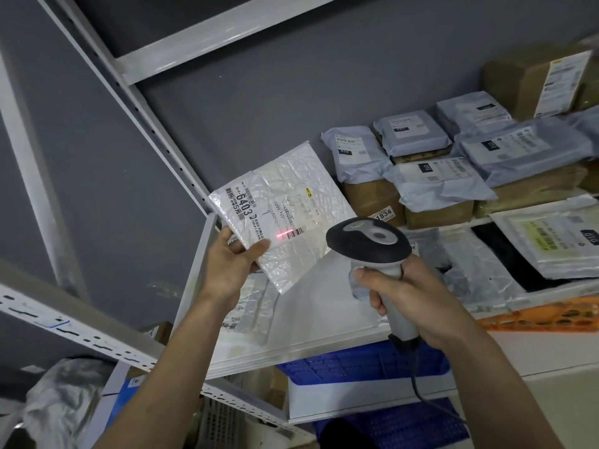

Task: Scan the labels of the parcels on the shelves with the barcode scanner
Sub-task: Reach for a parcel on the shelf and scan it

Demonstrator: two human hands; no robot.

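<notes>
White bubble-wrap mailer, flat and crinkled point(285, 218), is held up in the air in front of the white metal shelf point(324, 325), tilted so its printed label faces the person. The left hand point(231, 257) pinches the mailer's lower left corner, thumb pressed on the front face and the other fingers curled behind it. The rest of the mailer rises up and to the right of that hand. On its face sits a small sticker reading 6403 point(243, 202), and lower down a barcode point(296, 231) with a red scan line point(282, 235) lying just at its left end.

The right hand point(405, 293) is wrapped round the pale grip of a grey and black corded barcode scanner point(369, 241), index finger laid across the front of the grip. The scanner's head sits just beside the mailer's right edge, pointing at it.

On the shelf behind and to the right of the mailer lie grey plastic parcels with white labels point(431, 179) stacked on brown cardboard boxes point(372, 202). Below the shelf sits a blue plastic crate point(363, 361).
</notes>
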